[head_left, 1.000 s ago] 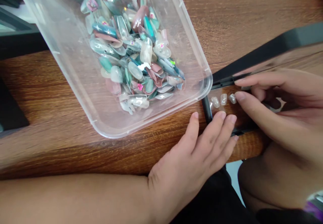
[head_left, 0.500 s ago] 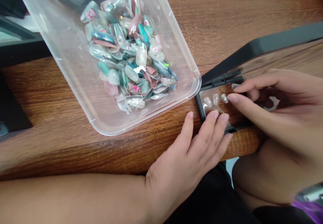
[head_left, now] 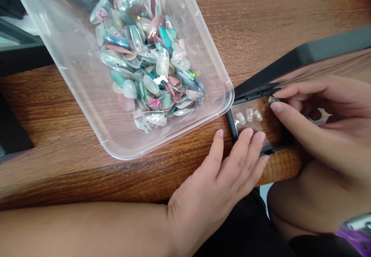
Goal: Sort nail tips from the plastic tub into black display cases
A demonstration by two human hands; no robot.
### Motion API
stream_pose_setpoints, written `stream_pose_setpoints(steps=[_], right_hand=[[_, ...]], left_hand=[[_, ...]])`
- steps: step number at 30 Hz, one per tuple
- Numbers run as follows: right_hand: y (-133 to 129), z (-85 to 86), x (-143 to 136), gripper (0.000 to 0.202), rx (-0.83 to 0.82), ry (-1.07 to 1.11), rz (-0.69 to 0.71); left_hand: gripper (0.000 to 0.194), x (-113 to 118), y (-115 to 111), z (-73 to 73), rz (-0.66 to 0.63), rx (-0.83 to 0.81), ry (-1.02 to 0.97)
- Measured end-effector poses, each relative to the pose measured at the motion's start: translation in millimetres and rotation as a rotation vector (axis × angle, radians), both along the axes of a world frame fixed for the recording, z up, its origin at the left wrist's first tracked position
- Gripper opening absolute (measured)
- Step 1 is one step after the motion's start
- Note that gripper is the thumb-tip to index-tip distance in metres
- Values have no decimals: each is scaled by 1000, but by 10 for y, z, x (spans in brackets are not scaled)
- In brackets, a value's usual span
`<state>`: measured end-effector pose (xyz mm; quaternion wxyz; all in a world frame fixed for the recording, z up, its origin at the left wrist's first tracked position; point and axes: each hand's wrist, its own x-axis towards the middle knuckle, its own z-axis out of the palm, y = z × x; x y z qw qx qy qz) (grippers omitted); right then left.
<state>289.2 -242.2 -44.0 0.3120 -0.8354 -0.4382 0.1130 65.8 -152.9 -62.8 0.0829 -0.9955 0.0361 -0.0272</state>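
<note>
Clear nails [head_left: 249, 114] lie free in the case [head_left: 231, 127], three now: the right hand [head_left: 333, 141] moved to another nail [head_left: 271, 99], almost pinching; can't tell if held. The left hand [head_left: 214, 183] lies flat, empty.

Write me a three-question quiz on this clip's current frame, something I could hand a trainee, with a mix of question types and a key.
1. True or false: the nails in the clear tub are all one colour.

2. What does the left hand reach over?
a) the far rim of the clear tub
b) the near edge of the black-framed case
c) the other wrist

3. Fill in: the ___ hand is the one nearest the small clear nail by the case's hinge side.

Key
1: false; teal, pink and pale ones all show.
2: b.
3: right; the right hand has its thumb and forefinger at it.
</note>
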Motion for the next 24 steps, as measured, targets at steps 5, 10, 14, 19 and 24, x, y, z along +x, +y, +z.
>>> stream_pose_setpoints(steps=[5, 10, 14, 19, 24], right_hand=[[18, -11, 5, 13, -12, -29, 34], [37, -17, 10, 12, -11, -70, 30], [52, -21, 7, 10, -4, -106, 46], [64, -6, -20, 11, -7, -124, 92], [22, 9, -21, 13, -1, -115, 84]], left_hand=[[70, 0, -5, 5, 0, -2, -3], [72, -5, -19, 1, -4, -5, 2], [76, -14, -12, -8, -4, -19, -12], [76, -9, 1, -4, -17, -18, -9], [78, -1, -7, -8, -9, -17, -15]])
